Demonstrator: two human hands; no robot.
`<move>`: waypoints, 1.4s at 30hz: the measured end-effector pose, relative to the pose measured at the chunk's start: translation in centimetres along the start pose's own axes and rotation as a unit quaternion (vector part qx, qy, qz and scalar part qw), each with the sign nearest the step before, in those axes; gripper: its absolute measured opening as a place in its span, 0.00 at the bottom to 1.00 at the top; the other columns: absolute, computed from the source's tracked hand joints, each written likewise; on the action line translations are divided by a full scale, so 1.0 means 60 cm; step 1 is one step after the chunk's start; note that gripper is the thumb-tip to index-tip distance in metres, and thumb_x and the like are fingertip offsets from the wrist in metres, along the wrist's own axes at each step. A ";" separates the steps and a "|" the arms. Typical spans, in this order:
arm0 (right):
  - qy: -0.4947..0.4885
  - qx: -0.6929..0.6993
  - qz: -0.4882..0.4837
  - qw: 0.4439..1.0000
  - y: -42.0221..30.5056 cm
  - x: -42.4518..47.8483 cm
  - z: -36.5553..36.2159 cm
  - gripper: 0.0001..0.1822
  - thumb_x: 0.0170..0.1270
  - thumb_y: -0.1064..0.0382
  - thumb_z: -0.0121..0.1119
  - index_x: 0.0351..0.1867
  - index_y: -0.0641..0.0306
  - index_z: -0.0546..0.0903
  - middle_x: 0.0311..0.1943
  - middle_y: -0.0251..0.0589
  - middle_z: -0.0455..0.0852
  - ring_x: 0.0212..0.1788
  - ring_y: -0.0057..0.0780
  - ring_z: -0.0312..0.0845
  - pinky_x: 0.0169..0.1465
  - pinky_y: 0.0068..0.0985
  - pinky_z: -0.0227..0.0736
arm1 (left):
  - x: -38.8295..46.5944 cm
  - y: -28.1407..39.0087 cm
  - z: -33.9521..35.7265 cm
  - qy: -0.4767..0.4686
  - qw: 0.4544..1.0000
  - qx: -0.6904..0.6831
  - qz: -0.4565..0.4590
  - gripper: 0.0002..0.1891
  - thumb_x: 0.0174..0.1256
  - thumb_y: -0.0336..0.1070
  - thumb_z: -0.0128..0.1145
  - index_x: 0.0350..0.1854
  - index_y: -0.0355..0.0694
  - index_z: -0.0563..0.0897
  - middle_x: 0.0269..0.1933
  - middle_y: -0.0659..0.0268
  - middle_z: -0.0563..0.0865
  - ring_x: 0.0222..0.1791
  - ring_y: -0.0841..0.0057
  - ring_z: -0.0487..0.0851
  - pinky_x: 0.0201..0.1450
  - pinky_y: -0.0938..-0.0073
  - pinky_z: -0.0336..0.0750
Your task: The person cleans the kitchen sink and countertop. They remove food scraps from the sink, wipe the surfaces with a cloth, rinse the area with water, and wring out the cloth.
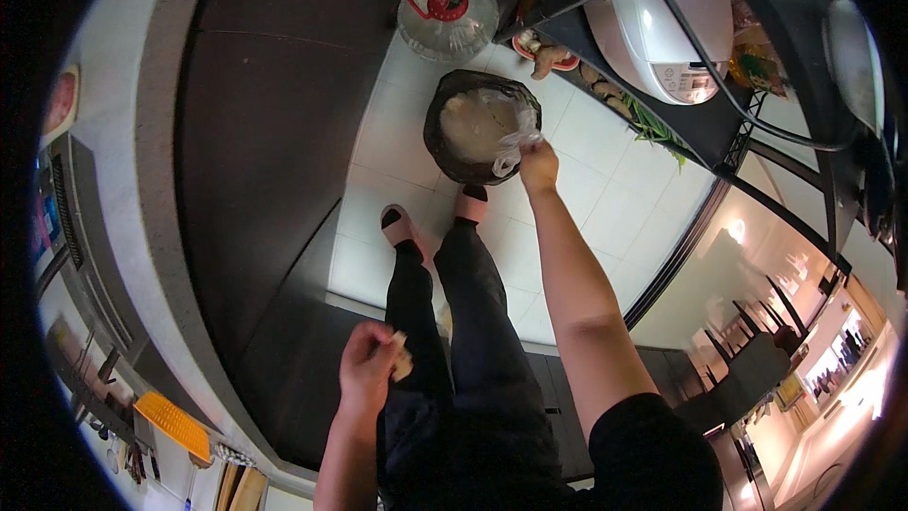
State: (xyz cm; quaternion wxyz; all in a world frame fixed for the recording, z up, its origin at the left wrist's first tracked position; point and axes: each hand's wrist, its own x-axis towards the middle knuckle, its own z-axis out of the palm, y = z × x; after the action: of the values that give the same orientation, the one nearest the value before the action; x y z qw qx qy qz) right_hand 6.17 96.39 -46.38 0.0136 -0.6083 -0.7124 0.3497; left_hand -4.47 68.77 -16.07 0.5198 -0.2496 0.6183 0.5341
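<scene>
My right hand (539,165) grips the edge of a clear plastic bag (526,129). The bag lies over the mouth of a bin with a black liner (438,145), which stands on the floor before my feet. What is inside the bin shows only as a pale blur. My left hand (363,369) is well apart from the bin, above my left leg. Between its thumb and fingers is a small pale-yellow piece (402,358); I cannot tell what it is.
Beyond the bin stands a large clear plastic bottle (454,21) with a red handle. A black rack (670,117) at right holds a white rice cooker (663,28), with ginger (550,60) and green leaves (652,124) lower down. Dark cabinets (284,121) and a counter (135,177) run along the left.
</scene>
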 end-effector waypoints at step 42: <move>-0.419 -0.338 -0.185 0.822 0.108 0.242 0.312 0.39 0.59 0.45 0.49 0.70 0.41 0.46 0.64 0.46 0.63 0.63 0.51 0.60 0.58 0.52 0.61 | 0.583 -0.202 0.086 -0.043 0.993 0.108 -0.002 0.15 0.57 0.45 0.60 0.39 0.42 0.73 0.34 0.67 0.75 0.36 0.78 0.74 0.41 0.73 0.70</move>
State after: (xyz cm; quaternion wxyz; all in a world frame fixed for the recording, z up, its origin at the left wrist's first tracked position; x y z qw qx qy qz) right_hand -0.34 100.18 -69.73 -0.4285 -0.2264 -0.8220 0.2991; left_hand -3.78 78.41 -52.17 0.5704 -0.1703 0.6491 0.4735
